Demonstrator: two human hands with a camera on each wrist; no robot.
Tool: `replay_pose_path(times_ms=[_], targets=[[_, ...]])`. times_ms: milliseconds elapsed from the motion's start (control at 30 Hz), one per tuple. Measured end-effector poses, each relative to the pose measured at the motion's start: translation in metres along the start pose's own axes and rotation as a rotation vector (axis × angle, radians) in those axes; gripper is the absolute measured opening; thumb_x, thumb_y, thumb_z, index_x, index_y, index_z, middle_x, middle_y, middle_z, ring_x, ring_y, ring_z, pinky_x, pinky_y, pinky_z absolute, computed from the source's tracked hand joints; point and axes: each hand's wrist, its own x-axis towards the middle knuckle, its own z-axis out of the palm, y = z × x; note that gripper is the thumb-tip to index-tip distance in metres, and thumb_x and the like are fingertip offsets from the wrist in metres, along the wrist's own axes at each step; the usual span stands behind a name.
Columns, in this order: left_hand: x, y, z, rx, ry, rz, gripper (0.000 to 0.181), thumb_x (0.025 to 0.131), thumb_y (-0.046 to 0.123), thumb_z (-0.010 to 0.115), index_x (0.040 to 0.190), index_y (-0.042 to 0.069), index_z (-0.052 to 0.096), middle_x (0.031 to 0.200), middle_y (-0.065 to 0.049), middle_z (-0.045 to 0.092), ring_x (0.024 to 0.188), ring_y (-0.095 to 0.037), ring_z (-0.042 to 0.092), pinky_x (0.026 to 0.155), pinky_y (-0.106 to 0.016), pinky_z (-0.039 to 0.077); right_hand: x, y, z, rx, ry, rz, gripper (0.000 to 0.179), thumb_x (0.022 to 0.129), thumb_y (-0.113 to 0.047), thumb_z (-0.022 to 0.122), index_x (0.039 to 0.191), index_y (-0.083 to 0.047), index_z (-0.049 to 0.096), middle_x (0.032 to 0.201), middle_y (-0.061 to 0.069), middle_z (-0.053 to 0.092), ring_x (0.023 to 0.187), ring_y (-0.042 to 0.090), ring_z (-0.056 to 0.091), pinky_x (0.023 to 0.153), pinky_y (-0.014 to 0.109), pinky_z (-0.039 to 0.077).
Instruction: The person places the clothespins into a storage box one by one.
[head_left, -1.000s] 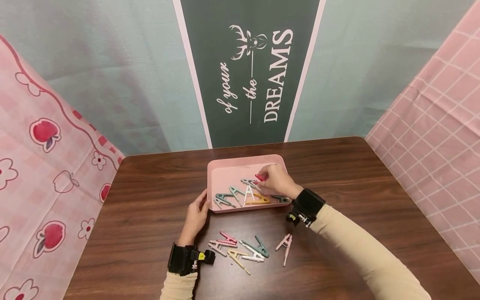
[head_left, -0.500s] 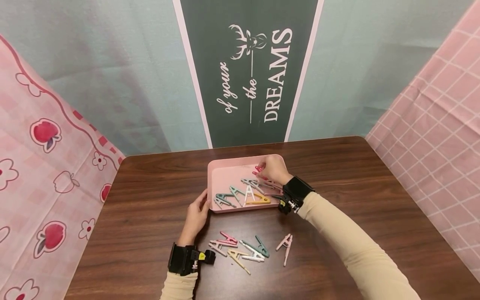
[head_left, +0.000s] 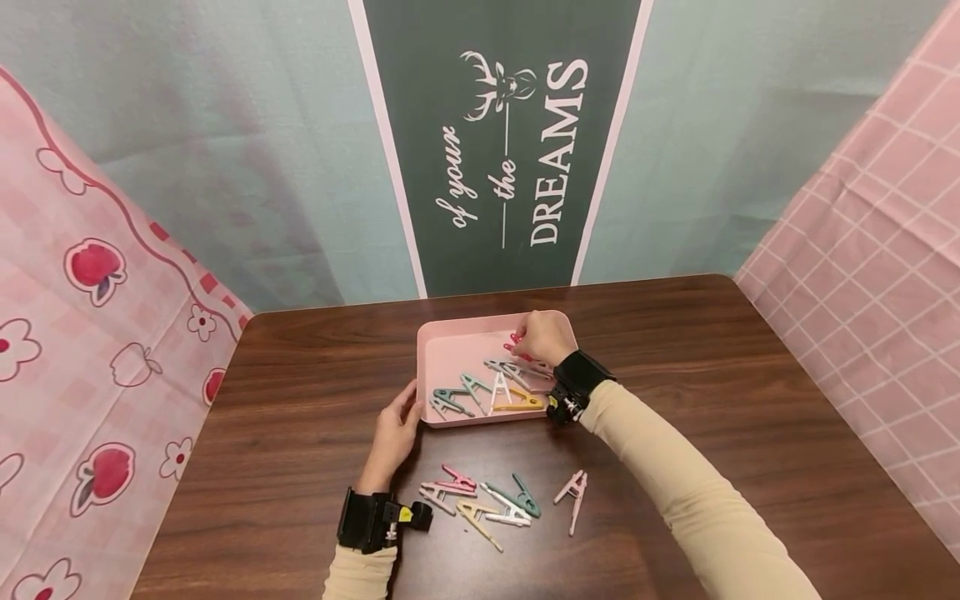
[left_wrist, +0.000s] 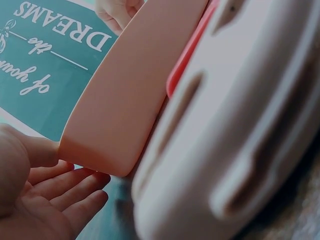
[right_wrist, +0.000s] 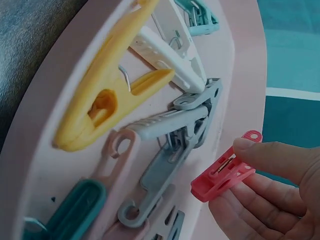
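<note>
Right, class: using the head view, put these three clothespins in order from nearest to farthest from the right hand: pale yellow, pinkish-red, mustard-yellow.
1. Pinkish-red clothespin: pinched in the right hand.
2. Mustard-yellow clothespin: in the pink tray, by its near wall.
3. Pale yellow clothespin: on the wood-grain table, on the person's side of the tray.

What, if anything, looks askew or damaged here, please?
The lettering on the backdrop runs sideways, reading upward in the head view, as if hung rotated. The clips and pink tray show no obvious damage.
</note>
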Motion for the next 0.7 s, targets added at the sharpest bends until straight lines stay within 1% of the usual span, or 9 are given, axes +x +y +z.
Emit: replay_pose_path(times_ms=[100, 200, 333, 433, 700], targets=[[0.0, 0.0, 0.0, -0.012, 0.001, 0.005, 0.043, 0.097, 0.002, 0.051, 0.139, -0.008, 0.045, 0.136, -0.029, 0.055, 0.127, -0.039, 0.055, 0.105, -0.049, 0.046, 0.002, 0.0, 0.005, 0.072, -0.018, 0.013, 0.015, 0.076, -0.016, 0.08, 0.083, -0.003, 0.074, 0.069, 0.006, 0.067, 0.067, 0.016, 0.052, 0.055, 0.019, 0.033], [0.0, 0.0, 0.0, -0.019, 0.003, 0.008, 0.043, 0.097, 0.002, 0.05, 0.139, -0.009, 0.045, 0.135, -0.029, 0.055, 0.126, -0.039, 0.055, 0.105, -0.049, 0.046, 0.003, 0.0, 0.008, 0.099, -0.015, 0.026, 0.013, 0.076, -0.012, 0.08, 0.081, -0.001, 0.074, 0.07, 0.008, 0.067, 0.067, 0.016, 0.051, 0.054, 0.019, 0.033], [-0.001, 0.001, 0.0, -0.027, 0.003, 0.013, 0.043, 0.097, 0.001, 0.05, 0.139, -0.009, 0.045, 0.134, -0.03, 0.056, 0.125, -0.039, 0.056, 0.104, -0.049, 0.046, 0.001, -0.001, 0.01, 0.133, -0.022, 0.051, 0.011, 0.075, -0.007, 0.079, 0.08, 0.0, 0.074, 0.072, 0.011, 0.068, 0.068, 0.018, 0.052, 0.054, 0.019, 0.036], [0.0, 0.001, 0.0, -0.026, 0.003, 0.016, 0.043, 0.097, 0.001, 0.05, 0.139, -0.009, 0.045, 0.134, -0.03, 0.056, 0.125, -0.039, 0.056, 0.104, -0.049, 0.046, 0.002, -0.001, 0.012, 0.16, -0.043, 0.078, 0.01, 0.075, -0.006, 0.078, 0.081, 0.001, 0.073, 0.072, 0.01, 0.068, 0.066, 0.018, 0.053, 0.053, 0.019, 0.038], [0.0, 0.001, 0.0, -0.017, 0.006, 0.01, 0.043, 0.097, 0.002, 0.05, 0.139, -0.008, 0.045, 0.133, -0.03, 0.057, 0.124, -0.039, 0.057, 0.104, -0.049, 0.047, 0.001, 0.001, 0.014, 0.165, -0.078, 0.097, 0.008, 0.079, -0.002, 0.072, 0.087, 0.001, 0.074, 0.08, 0.013, 0.071, 0.069, 0.019, 0.056, 0.058, 0.02, 0.042]])
